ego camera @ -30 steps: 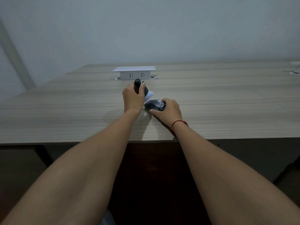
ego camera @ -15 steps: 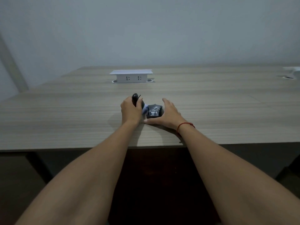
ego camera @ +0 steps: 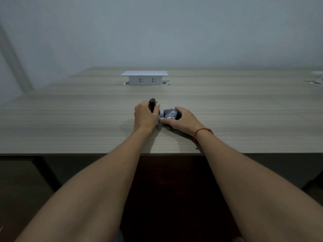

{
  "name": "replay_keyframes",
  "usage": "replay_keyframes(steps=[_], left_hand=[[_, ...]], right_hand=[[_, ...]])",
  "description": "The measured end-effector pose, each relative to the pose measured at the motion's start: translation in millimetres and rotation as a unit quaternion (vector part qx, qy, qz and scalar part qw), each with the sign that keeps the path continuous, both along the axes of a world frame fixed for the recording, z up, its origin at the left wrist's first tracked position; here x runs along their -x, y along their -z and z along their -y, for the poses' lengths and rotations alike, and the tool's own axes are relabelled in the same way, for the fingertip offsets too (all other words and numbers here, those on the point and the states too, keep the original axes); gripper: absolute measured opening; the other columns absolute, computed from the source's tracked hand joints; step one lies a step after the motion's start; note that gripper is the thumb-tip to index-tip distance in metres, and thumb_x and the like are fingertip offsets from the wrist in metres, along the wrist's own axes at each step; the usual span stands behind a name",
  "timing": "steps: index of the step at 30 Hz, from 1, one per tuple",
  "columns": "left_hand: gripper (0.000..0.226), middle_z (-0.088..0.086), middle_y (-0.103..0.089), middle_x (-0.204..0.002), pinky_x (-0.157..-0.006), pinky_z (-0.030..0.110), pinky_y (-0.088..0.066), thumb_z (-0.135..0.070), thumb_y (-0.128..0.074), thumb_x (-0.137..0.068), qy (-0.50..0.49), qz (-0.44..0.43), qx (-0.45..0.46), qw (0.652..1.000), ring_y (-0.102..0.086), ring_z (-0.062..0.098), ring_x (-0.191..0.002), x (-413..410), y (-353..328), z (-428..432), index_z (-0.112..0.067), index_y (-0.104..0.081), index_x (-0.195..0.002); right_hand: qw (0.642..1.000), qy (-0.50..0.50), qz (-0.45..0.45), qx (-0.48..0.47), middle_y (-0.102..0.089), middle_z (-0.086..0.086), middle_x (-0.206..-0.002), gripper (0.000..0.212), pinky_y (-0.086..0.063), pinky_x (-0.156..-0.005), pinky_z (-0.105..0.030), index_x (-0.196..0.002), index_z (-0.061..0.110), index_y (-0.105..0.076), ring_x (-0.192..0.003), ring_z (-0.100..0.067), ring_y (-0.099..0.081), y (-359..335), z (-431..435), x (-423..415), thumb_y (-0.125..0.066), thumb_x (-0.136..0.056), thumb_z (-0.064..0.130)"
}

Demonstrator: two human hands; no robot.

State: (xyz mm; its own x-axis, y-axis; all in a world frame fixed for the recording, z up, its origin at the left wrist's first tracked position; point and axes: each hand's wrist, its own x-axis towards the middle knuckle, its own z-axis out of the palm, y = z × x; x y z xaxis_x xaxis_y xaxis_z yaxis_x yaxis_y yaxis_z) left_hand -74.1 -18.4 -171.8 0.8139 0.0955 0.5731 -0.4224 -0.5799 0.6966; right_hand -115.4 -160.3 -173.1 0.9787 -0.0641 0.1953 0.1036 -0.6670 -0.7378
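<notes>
left hand (ego camera: 146, 117) grip curled round upright black piece (ego camera: 152, 103) | right hand (ego camera: 184, 119) grip pinching mouse (ego camera: 169, 114) near table (ego camera: 70, 130) front edge | likely light, slick; hold its sides

Bare forearms, no sleeves; thin red string bracelet (ego camera: 203, 131) on right wrist.

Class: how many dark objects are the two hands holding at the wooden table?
2. One black rounded object sticks up from the left hand. One dark glossy object sits in the right hand, just right of it. The hands may hide more.
</notes>
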Motion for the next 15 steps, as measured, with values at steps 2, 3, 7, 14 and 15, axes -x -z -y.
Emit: replay_keyframes(steps=[2,3,7,14,15], left_hand=[[0.033,0.01,-0.06,-0.073,-0.062,0.031,-0.043,-0.031,-0.06,-0.09,0.001,0.005,-0.01,1.0,-0.054,0.021,-0.069,1,-1,-2,-0.002,-0.063,-0.075],[0.033,0.01,-0.06,-0.072,-0.062,0.033,-0.045,-0.03,-0.06,-0.09,0.004,0.015,0.005,1.0,-0.054,0.021,-0.068,3,-5,-1,-0.002,-0.062,-0.074],[0.034,0.011,-0.063,-0.067,-0.059,0.025,-0.045,-0.028,-0.062,-0.089,0.026,0.065,0.066,0.995,-0.058,0.023,-0.064,13,-21,12,0.0,-0.064,-0.071],[0.027,0.008,-0.057,-0.074,-0.063,0.03,-0.041,-0.028,-0.06,-0.091,0.013,0.007,-0.03,0.999,-0.052,0.019,-0.07,7,-6,6,-0.011,-0.055,-0.071],[0.027,0.008,-0.057,-0.074,-0.063,0.031,-0.042,-0.028,-0.06,-0.091,0.013,0.005,-0.029,0.999,-0.052,0.019,-0.069,8,-4,4,-0.01,-0.055,-0.071]], right_hand=[[1.0,0.007,0.001,0.003,-0.064,-0.002,-0.102,0.057,-0.054,-0.088,-0.039,-0.113,0.015,-0.057,-0.096,-0.022,-0.063,1,1,-2,-0.075,-0.074,0.053],[1.0,0.013,0.001,0.011,-0.065,-0.001,-0.099,0.053,-0.055,-0.085,-0.039,-0.106,0.017,-0.057,-0.093,-0.022,-0.064,2,1,-4,-0.075,-0.073,0.054],[0.999,0.039,0.007,0.005,-0.067,0.002,-0.093,0.057,-0.057,-0.081,-0.042,-0.098,0.023,-0.058,-0.087,-0.02,-0.066,5,-2,-6,-0.072,-0.059,0.063],[0.998,0.053,0.017,0.03,-0.066,0.001,-0.089,0.054,-0.054,-0.074,-0.038,-0.093,0.022,-0.057,-0.081,-0.019,-0.063,7,-4,-7,-0.073,-0.065,0.064],[0.998,0.053,0.016,0.033,-0.065,0.002,-0.088,0.057,-0.053,-0.073,-0.037,-0.093,0.022,-0.057,-0.079,-0.018,-0.063,7,-4,-6,-0.071,-0.063,0.068]])
